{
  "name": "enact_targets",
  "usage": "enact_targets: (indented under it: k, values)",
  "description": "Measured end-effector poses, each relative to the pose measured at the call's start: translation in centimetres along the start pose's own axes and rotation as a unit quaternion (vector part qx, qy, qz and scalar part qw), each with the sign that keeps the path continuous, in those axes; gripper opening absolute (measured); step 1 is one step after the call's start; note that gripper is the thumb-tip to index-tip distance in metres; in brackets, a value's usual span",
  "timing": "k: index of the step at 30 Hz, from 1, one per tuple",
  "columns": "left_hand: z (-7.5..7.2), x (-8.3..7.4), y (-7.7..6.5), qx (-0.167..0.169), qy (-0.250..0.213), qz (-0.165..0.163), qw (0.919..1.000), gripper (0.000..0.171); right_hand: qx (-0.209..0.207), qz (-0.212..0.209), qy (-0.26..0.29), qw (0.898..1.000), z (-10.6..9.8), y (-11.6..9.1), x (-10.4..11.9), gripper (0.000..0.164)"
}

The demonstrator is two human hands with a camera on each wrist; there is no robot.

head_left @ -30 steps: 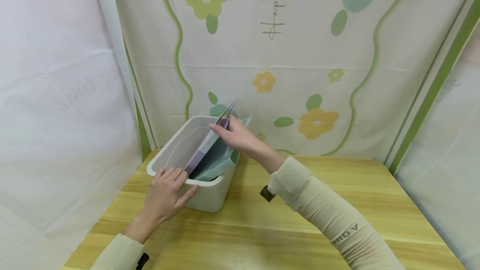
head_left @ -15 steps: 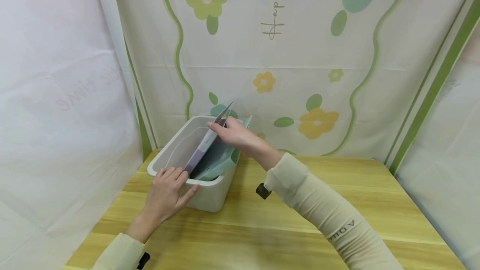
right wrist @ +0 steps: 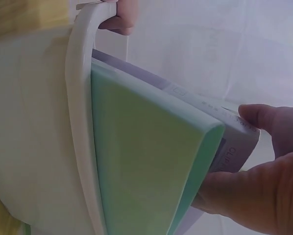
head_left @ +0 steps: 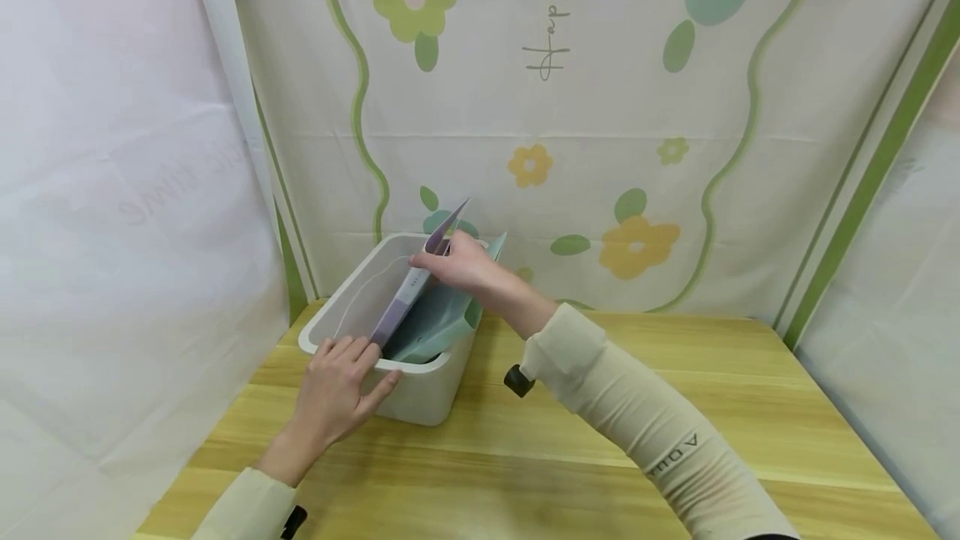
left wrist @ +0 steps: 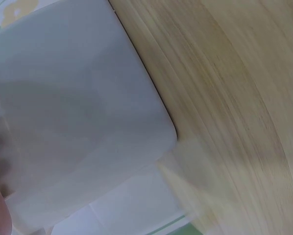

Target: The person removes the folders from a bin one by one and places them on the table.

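Note:
A white plastic bin point(head_left: 417, 397) stands on the table at left of centre in the head view. My left hand point(head_left: 335, 394) grips its near rim, fingers hooked over the edge and thumb along the outside. Inside the bin, a purple-and-white file folder point(head_left: 396, 312) leans up and to the right, its upper end above the far rim. My right hand point(head_left: 467, 263) pinches this folder by its spine edge, thumb on one side and fingers on the other. Beside it, a mint-green folder point(right wrist: 141, 142) sits tilted in the bin with an end gaping. The right fingers pass close behind the green folder.
The wooden table point(head_left: 637, 407) extends right of the bin. A flower-printed cloth backdrop point(head_left: 577, 107) rises just behind it, and a white cloth side wall point(head_left: 112, 232) stands at left. Black wrist cameras hang under both cuffs.
My right hand has shifted slightly left, and the purple folder's upper cover stands out more from the spine. The left hand keeps its hold on the bin rim.

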State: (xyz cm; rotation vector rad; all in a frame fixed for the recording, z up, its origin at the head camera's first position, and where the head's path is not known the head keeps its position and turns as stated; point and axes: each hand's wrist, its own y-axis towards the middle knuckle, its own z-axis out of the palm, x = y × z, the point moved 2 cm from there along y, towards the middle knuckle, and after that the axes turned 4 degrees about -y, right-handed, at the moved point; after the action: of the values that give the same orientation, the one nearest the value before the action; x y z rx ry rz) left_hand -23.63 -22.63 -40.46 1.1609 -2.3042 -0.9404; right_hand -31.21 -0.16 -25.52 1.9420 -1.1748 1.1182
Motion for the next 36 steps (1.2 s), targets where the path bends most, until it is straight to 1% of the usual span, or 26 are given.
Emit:
enact_targets:
  k: [2, 5, 7, 10, 12, 14, 17, 21, 26, 28, 32, 36]
  values:
    - [0.0, -0.1, 0.0, 0.001, 0.0, 0.0, 1.0, 0.054, -0.006, 0.003, 0.012, 1.0, 0.2, 0.1, 0.0, 0.026]
    - [0.0, -0.2, 0.0, -0.001, -0.002, 0.001, 1.0, 0.055, -0.017, 0.009, 0.044, 0.999, 0.5, 0.2, 0.1, 0.023]
    - [-0.1, -0.2, 0.0, -0.002, -0.002, 0.002, 1.0, 0.055, -0.029, 0.014, 0.057, 0.998, 0.7, 0.2, 0.1, 0.03]
    - [-0.1, -0.2, 0.2, -0.005, -0.002, 0.006, 1.0, 0.056, -0.051, 0.022, 0.07, 0.996, 0.9, 0.3, 0.2, 0.045]
    - [0.0, -0.2, 0.3, -0.006, -0.001, 0.009, 0.9999, 0.056, -0.063, 0.024, 0.076, 0.995, 1.1, 0.4, 0.2, 0.049]
    - [0.0, -0.2, 0.4, -0.006, 0.0, 0.011, 0.9999, 0.057, -0.076, 0.026, 0.079, 0.994, 1.3, 0.5, 0.3, 0.048]
    - [0.1, -0.2, 0.4, -0.007, 0.002, 0.013, 0.9999, 0.058, -0.095, 0.025, 0.078, 0.992, 1.6, 0.6, 0.3, 0.043]
    - [0.2, -0.1, 0.3, -0.008, 0.003, 0.013, 0.9999, 0.059, -0.109, 0.017, 0.073, 0.991, 2.2, 0.7, 0.4, 0.038]
    - [0.2, 0.0, 0.2, -0.021, 0.004, 0.017, 0.9996, 0.059, -0.105, 0.014, 0.089, 0.99, 2.7, 0.8, 0.3, 0.03]
    - [0.2, 0.1, 0.2, -0.025, 0.003, 0.017, 0.9995, 0.059, -0.091, 0.016, 0.104, 0.99, 2.8, 0.9, 0.3, 0.023]
    - [0.2, 0.1, 0.1, -0.02, 0.002, 0.013, 0.9997, 0.058, -0.059, 0.017, 0.126, 0.99, 3.0, 1.1, 0.3, 0.012]
    - [0.1, 0.1, 0.1, -0.009, 0.0, 0.008, 0.9999, 0.054, -0.048, 0.025, 0.127, 0.99, 3.1, 1.0, 0.4, 0.015]
